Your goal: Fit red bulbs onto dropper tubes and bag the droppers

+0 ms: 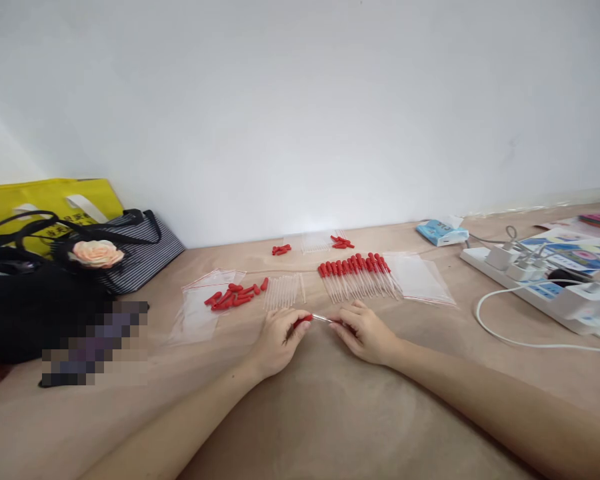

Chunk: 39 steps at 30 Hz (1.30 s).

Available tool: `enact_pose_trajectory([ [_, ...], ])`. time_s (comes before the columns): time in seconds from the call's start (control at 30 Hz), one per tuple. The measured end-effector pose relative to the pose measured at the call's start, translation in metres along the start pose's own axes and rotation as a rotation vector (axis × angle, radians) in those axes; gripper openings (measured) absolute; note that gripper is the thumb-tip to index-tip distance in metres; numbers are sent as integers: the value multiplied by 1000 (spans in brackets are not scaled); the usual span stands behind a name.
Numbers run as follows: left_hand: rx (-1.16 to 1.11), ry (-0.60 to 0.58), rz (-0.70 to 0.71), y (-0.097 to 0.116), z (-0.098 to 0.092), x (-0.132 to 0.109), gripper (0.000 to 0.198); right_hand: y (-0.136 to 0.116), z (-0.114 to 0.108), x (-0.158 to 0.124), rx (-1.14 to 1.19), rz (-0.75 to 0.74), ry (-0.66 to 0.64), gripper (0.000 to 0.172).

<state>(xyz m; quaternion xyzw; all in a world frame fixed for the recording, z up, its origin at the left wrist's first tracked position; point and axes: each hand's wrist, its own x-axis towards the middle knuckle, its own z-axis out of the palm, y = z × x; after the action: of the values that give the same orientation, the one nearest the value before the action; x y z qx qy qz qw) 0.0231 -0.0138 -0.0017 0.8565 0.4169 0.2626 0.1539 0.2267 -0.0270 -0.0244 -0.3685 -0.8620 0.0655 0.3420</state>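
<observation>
Between finger and thumb, my left hand (280,340) pinches a red rubber bulb (304,319). A thin clear glass dropper tube (322,318) meets the bulb's open end, and my right hand (361,332) grips the tube's other end. How deep the tube sits in the bulb I cannot tell. Beyond my left hand lie loose red bulbs (235,297) on a clear plastic bag (195,317), beside a row of bare glass tubes (283,291). Past my right hand is a row of droppers (355,270) with red bulbs on their tops.
Flat clear bags (423,277) lie right of the droppers. More tubes (317,243) and small red bulb piles (281,250) sit near the wall. A white power strip (535,283) with a cable and a blue tissue pack (441,232) stand right; bags (147,250) crowd the left.
</observation>
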Motion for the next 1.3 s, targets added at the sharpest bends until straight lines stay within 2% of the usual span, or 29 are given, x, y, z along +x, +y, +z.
enact_pose_trajectory([
  [0.3,-23,73,19,2,2,-5,22,-5,2,-1,2,-65,-10,19],
  [0.53,67,-12,178,3,2,-5,23,0,-7,0,-124,-129,-49,22],
  [0.73,106,-54,257,5,2,-7,21,-3,-4,0,-76,-126,-59,21],
  [1.07,105,-69,268,3,4,-7,20,-12,-3,3,101,20,-163,21],
  [1.3,86,-9,233,1,4,-5,20,-14,-2,9,218,178,-210,24],
])
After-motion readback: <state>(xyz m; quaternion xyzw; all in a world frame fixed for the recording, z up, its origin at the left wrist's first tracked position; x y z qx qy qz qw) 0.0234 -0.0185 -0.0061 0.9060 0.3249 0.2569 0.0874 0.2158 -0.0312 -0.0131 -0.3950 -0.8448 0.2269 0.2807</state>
